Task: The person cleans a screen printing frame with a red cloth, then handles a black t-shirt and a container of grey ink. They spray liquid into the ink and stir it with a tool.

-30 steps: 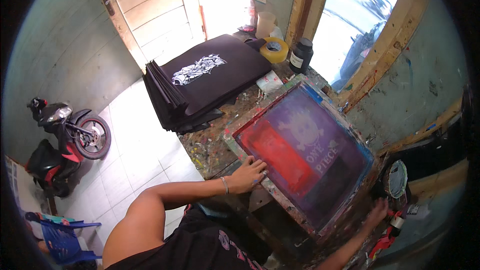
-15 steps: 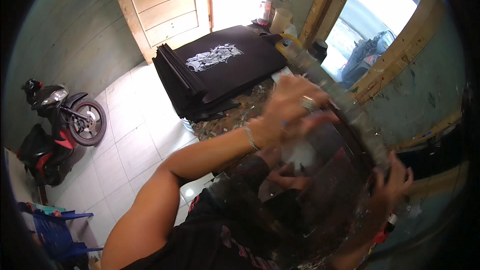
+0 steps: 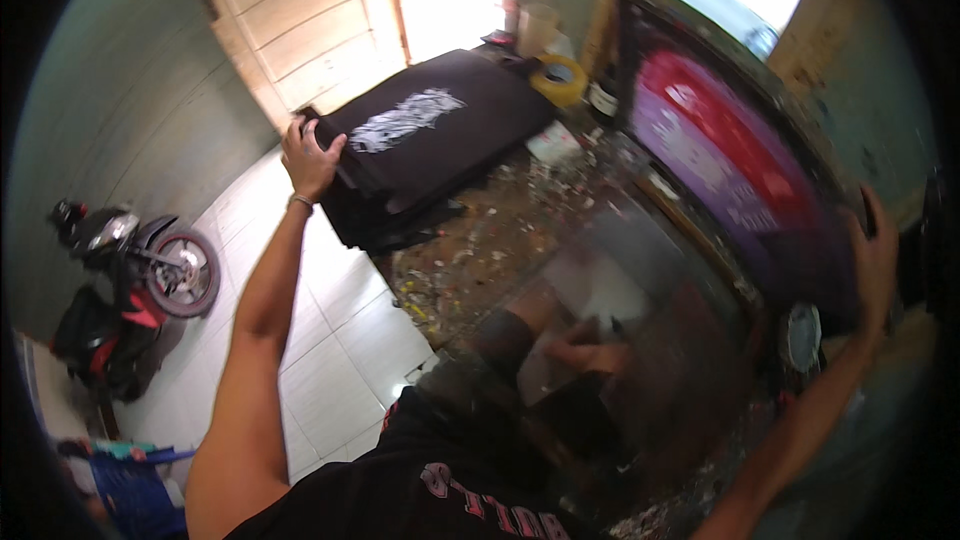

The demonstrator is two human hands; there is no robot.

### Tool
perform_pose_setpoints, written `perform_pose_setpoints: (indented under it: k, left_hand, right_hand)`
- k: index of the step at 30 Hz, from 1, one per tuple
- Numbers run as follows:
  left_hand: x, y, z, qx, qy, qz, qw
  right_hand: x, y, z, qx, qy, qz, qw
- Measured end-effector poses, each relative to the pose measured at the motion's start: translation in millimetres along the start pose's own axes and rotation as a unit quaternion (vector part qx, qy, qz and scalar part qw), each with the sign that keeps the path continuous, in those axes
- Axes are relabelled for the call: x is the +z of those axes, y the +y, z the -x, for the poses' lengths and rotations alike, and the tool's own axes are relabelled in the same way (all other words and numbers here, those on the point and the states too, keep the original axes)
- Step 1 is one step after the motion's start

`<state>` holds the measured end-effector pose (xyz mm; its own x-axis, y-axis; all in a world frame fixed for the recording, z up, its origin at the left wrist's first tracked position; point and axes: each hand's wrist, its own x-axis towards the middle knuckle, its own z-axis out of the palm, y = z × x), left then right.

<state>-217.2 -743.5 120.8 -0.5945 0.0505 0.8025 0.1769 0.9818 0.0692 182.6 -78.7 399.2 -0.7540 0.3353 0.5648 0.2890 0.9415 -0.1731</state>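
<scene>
Tabletop (image 3: pixel 490 235) bore the black stack (image 3: pixel 490 105); left hand (image 3: pixel 312 160), nearer, seemed clamped on its left end; grip of right hand (image 3: pixel 875 258) untellable.

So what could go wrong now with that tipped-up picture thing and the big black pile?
The tipped-up screen could fall onto the shiny surface below if the right hand at its edge slips.

The black pile seems to stick out past the edge of the paint-spotted table, so a tug from the left hand there might slide pieces off.

The right arm looks close to the open pot, so it might bump it.
</scene>
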Motion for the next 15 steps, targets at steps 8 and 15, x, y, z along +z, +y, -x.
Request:
perform_pose_setpoints:
  k: [8,15]
  left_hand:
    - [45,3,-78,0.43,-0.556,0.016,0.711]
    - [-5,23,-79,0.337,-0.516,0.139,0.775]
  right_hand:
    - [-8,0,-12,0.026,0.011,0.066,0.997]
    - [-19,-25,-14,-0.007,-0.01,-0.005,1.0]
